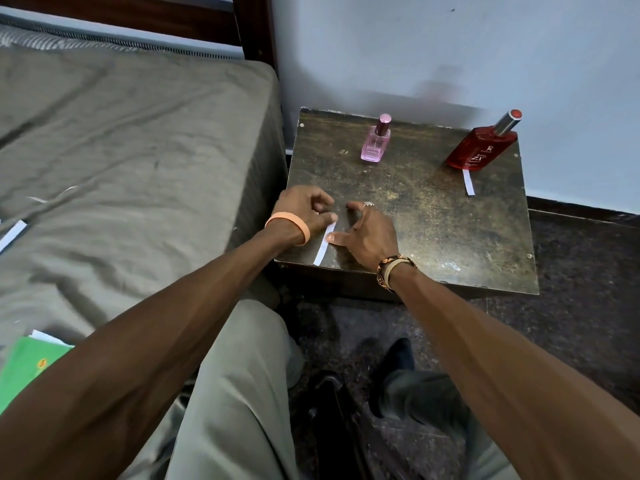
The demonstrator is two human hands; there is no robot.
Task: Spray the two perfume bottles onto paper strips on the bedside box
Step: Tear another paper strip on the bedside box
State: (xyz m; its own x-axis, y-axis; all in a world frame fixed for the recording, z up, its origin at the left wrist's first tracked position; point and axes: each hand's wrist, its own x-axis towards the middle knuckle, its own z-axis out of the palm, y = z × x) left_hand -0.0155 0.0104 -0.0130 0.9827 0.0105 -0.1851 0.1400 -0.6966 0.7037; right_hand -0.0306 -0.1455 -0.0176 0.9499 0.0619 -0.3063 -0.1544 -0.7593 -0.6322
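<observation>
A small pink perfume bottle stands upright at the back middle of the dark bedside box. A larger red perfume bottle with a silver cap stands at the back right corner. One white paper strip lies just in front of the red bottle. A second white paper strip lies near the box's front left edge. My left hand pinches its far end with curled fingers. My right hand presses its thumb on the strip's middle, fingers spread.
A bed with a grey sheet fills the left, touching the box's left side. Loose paper strips and a green booklet lie on it. A pale blue wall stands behind the box. My knees and dark floor are below.
</observation>
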